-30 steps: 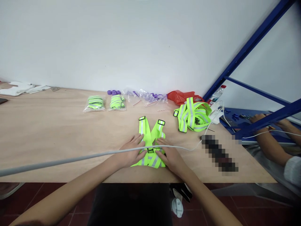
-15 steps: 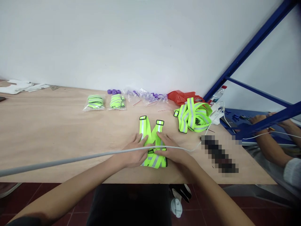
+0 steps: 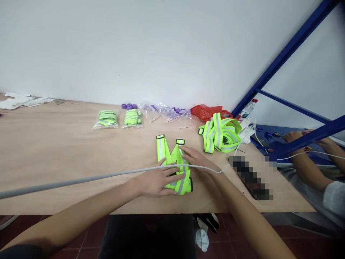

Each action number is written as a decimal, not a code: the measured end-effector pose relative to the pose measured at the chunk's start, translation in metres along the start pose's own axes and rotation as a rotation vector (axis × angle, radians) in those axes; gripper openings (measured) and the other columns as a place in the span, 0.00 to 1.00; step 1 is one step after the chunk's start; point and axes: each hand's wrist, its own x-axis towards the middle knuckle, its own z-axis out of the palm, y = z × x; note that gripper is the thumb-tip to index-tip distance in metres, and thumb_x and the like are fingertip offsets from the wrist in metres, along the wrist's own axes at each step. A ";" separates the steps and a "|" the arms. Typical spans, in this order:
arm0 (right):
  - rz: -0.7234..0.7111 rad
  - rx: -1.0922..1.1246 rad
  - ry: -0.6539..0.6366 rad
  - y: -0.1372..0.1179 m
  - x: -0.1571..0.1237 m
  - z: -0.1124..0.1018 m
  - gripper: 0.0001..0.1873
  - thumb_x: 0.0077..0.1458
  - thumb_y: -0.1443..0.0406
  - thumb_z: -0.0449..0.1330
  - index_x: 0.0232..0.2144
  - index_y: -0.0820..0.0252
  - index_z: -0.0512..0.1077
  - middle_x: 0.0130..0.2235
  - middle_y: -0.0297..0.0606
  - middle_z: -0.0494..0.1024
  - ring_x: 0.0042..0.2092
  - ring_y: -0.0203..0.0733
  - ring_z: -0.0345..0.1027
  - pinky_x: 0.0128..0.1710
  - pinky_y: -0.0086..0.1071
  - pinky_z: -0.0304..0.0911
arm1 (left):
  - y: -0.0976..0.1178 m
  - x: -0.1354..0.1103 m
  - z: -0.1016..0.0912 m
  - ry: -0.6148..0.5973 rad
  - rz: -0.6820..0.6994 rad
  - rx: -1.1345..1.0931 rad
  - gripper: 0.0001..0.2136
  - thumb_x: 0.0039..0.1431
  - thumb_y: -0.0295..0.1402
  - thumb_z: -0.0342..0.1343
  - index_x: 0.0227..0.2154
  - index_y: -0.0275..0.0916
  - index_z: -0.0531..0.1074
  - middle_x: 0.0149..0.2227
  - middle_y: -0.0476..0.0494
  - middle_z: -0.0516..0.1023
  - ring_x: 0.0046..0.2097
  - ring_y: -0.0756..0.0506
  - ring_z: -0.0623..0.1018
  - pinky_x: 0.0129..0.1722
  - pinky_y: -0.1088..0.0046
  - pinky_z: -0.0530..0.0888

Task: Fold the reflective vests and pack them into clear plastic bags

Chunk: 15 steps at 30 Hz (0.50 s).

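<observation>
A neon-green reflective strap with grey stripes and black buckles lies partly folded on the table in front of me. Two of its loops point away from me, each topped by a buckle. My left hand rests flat across its lower left part, fingers spread. On the right loop, just below the buckle, my right hand touches the band with fingers stretched out; its thumb is hard to see. A grey-white cable crosses the view in front of both hands.
Two clear bags of folded green straps lie at the back, near purple rolls. A loose strap heap sits right, by a red plastic bag and bottle. A co-worker's arms show beyond the blue frame.
My left hand has moved toward me and lies flatter on the lower folds. My right hand has shifted up toward the right loop's buckle. The view has shifted slightly.
</observation>
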 end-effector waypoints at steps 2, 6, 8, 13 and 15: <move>0.007 -0.013 0.045 0.001 0.009 0.000 0.25 0.69 0.54 0.51 0.63 0.57 0.68 0.60 0.46 0.76 0.60 0.50 0.70 0.60 0.46 0.64 | 0.000 0.001 -0.002 -0.010 0.007 -0.024 0.29 0.72 0.46 0.50 0.72 0.51 0.53 0.70 0.39 0.63 0.71 0.38 0.62 0.71 0.51 0.51; 0.028 -0.083 0.118 0.009 0.034 0.002 0.20 0.66 0.65 0.53 0.58 0.60 0.71 0.49 0.44 0.81 0.47 0.45 0.75 0.51 0.39 0.69 | 0.002 0.001 -0.006 -0.015 -0.025 -0.050 0.28 0.71 0.45 0.52 0.70 0.51 0.56 0.70 0.40 0.64 0.71 0.37 0.61 0.70 0.50 0.54; 0.032 -0.135 0.141 0.016 0.048 0.001 0.17 0.63 0.68 0.55 0.53 0.61 0.74 0.46 0.44 0.81 0.46 0.45 0.74 0.50 0.39 0.67 | 0.003 0.001 -0.007 -0.019 -0.032 -0.057 0.28 0.70 0.45 0.53 0.71 0.51 0.56 0.70 0.41 0.64 0.72 0.36 0.60 0.70 0.48 0.55; -0.036 -0.243 0.052 0.023 0.072 -0.015 0.15 0.57 0.69 0.63 0.47 0.63 0.77 0.48 0.47 0.79 0.51 0.49 0.72 0.53 0.37 0.64 | 0.002 0.001 -0.007 -0.023 -0.033 -0.099 0.28 0.71 0.44 0.52 0.71 0.54 0.55 0.70 0.42 0.63 0.72 0.35 0.58 0.70 0.44 0.52; -0.070 -0.277 -0.003 0.022 0.076 -0.021 0.12 0.57 0.69 0.63 0.45 0.61 0.78 0.47 0.46 0.80 0.49 0.48 0.73 0.52 0.36 0.64 | 0.001 0.001 -0.006 -0.028 -0.036 -0.111 0.29 0.70 0.44 0.53 0.71 0.54 0.55 0.70 0.42 0.63 0.73 0.35 0.57 0.70 0.42 0.51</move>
